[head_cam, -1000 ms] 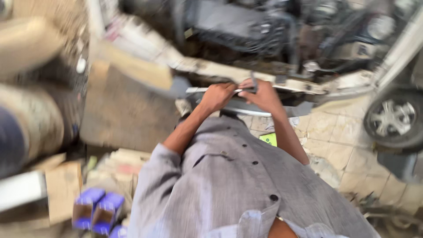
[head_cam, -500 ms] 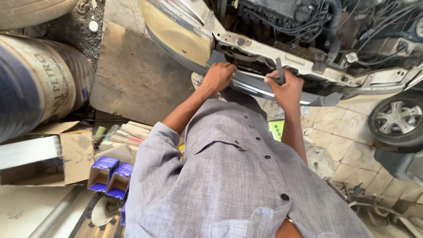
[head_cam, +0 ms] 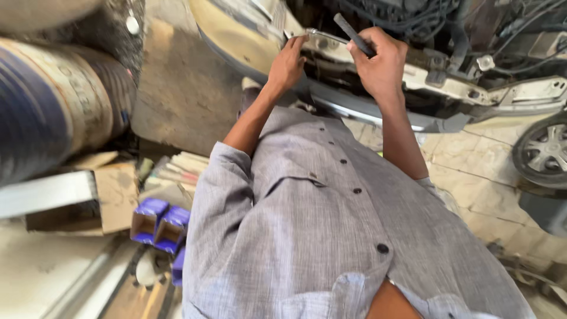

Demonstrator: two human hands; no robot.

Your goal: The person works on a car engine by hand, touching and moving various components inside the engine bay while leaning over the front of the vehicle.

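right hand (head_cam: 381, 62) clenched around a dark tool handle (head_cam: 353, 34), left hand (head_cam: 287, 62) gripping the metal wrench (head_cam: 326, 36) at the car's front edge (head_cam: 366, 112); open purple boxes (head_cam: 160, 221) on the floor look empty.

Car repair workshop: open engine bay (head_cam: 449, 35), wheel (head_cam: 546, 150), barrel (head_cam: 56, 103).

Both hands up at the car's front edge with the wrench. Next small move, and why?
Probably a short swing of the dark handle with the right hand, while the left hand steadies the shiny metal end against the car's front frame. The right hand grips the handle; left fingertips rest at the tool's end. What the tool sits on is hidden.
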